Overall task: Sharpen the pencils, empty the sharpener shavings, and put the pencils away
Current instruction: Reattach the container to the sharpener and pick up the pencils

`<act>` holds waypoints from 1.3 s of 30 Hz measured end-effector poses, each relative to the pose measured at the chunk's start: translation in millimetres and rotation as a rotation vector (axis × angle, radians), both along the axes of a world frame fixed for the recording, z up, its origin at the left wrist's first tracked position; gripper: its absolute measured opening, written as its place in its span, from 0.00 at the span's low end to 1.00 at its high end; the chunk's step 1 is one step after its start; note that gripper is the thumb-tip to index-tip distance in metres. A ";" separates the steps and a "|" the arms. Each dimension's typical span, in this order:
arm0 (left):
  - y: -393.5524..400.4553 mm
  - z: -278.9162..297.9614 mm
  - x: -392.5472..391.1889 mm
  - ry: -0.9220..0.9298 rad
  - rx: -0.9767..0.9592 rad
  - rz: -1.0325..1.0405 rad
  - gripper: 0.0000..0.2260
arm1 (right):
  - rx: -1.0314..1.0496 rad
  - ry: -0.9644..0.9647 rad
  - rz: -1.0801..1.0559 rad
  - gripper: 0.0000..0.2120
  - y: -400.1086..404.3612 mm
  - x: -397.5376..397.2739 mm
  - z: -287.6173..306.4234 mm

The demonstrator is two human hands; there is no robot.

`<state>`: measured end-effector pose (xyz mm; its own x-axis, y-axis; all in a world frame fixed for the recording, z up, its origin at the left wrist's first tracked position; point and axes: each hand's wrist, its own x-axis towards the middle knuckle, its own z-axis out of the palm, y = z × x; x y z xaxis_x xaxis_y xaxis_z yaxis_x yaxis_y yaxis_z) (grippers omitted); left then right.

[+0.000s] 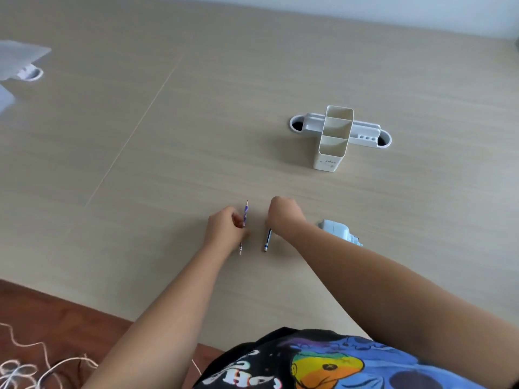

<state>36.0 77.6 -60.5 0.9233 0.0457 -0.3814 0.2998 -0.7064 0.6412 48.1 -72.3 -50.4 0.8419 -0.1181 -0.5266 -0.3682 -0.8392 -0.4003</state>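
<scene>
Two hands, left hand [224, 228], right hand [283, 214]; two pencils, purple pencil [245, 213], blue pencil [267, 242]; one sharpener [338, 230].

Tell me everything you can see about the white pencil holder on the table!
The pencil holder is a tall cream-white box that looks like plastic. Dividers split it into three open compartments in a row, and all three look empty. Small dark writing marks its near side. It stands upright on the wooden table, in front of a white cable slot. Neither hand touches it.

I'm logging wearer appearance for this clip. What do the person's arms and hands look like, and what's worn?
Both forearms are bare, with no sleeves reaching them. The left hand and right hand show no gloves, watch or visible rings. A black T-shirt with a blue and rainbow print is worn.
</scene>
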 end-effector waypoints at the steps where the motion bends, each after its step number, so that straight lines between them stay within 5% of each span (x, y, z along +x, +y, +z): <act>1: 3.5 1.3 0.0 0.009 -0.029 0.037 0.07 | -0.021 0.003 -0.011 0.08 1.3 2.3 -3.9; 11: -1.0 9.2 23.8 0.148 -0.499 0.248 0.11 | 0.261 -0.129 -0.318 0.20 -12.6 21.8 9.1; 19: -85.6 52.0 75.0 0.069 -0.708 0.101 0.04 | 0.372 -0.477 -0.485 0.10 -114.6 39.0 69.4; 29: -174.5 56.0 119.5 -0.161 -0.529 0.021 0.04 | 0.204 -0.670 -0.414 0.06 -167.0 58.4 71.9; 39: -189.9 23.9 112.7 -0.212 -0.343 -0.052 0.07 | -0.177 -0.454 -0.080 0.11 -169.0 78.8 49.7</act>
